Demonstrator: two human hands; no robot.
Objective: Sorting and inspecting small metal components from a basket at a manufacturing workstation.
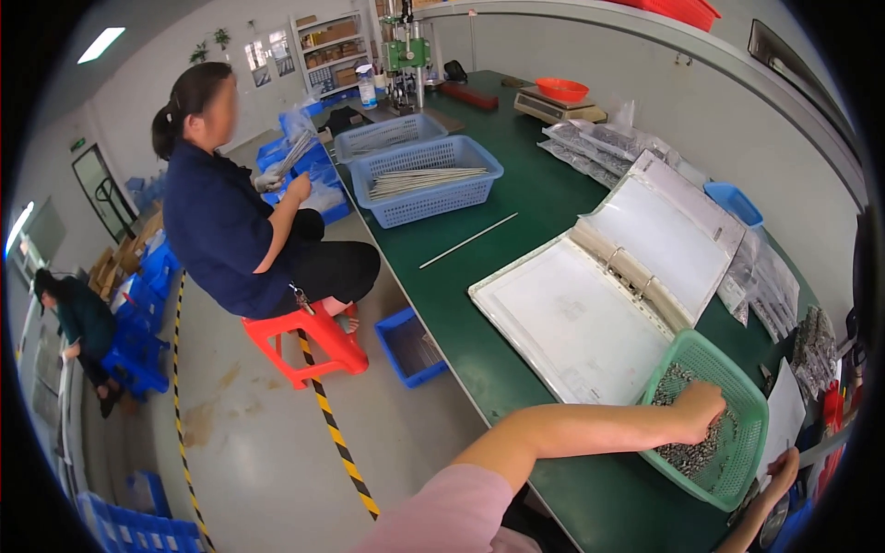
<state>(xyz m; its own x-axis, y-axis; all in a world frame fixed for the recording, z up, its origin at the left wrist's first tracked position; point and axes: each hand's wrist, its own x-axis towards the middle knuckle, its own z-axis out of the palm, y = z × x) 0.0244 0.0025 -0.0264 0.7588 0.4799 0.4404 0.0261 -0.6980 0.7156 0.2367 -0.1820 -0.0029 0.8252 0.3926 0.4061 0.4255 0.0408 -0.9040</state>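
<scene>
A green plastic basket (pixel 761 405) at the table's right near side holds many small metal parts (pixel 687 458). Reaching in from its left, my left hand (pixel 698 412) is closed among these parts, its fingertips partly hidden. My right hand (pixel 784 470) is just beyond the basket's right side, by a white sheet (pixel 784 419) and a grey metal bar (pixel 830 445). Its fingers are curled together, and what they hold is too small to make out. A ring binder (pixel 576 313) lies spread behind the basket, with pages in clear sleeves.
Blue baskets (pixel 426 212), one with thin metal rods, stand farther back on the green table (pixel 544 198). One loose rod (pixel 468 241) lies nearby. Bagged parts (pixel 599 147) line the wall. A co-worker (pixel 221 203) sits on a red stool (pixel 309 336) at the left, holding rods.
</scene>
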